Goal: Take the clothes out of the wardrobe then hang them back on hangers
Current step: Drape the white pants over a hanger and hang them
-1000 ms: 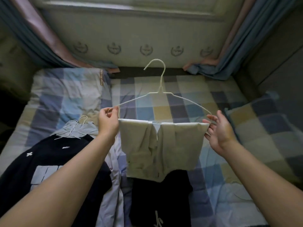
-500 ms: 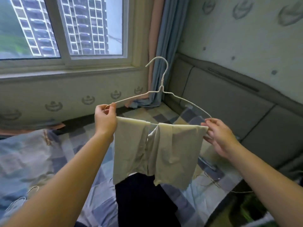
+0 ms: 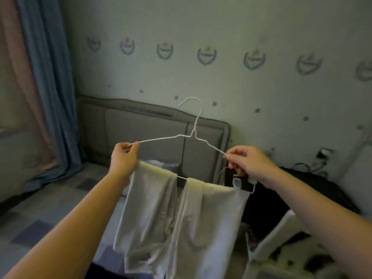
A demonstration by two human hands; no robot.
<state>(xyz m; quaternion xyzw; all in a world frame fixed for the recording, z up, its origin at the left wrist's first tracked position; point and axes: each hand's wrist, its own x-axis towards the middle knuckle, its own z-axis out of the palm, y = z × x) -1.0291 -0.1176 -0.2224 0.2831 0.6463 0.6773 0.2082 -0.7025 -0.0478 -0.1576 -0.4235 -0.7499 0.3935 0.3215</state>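
Above the checked bed [image 3: 30,228], before emblem wallpaper [image 3: 221,27], hands [image 3: 123,159] [image 3: 248,164] pinch a hanger [image 3: 193,133]

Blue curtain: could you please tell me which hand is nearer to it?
Left. The left hand holds the hanger end nearest the blue curtain; the right hand holds the far end.

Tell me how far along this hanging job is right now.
Done: the pale garment is draped over the bottom bar of the white wire hanger. In hand: the left hand and right hand each pinch one end of the hanger, holding it up in front of the headboard. Left: hooking it onto a rail; no wardrobe is in view here.
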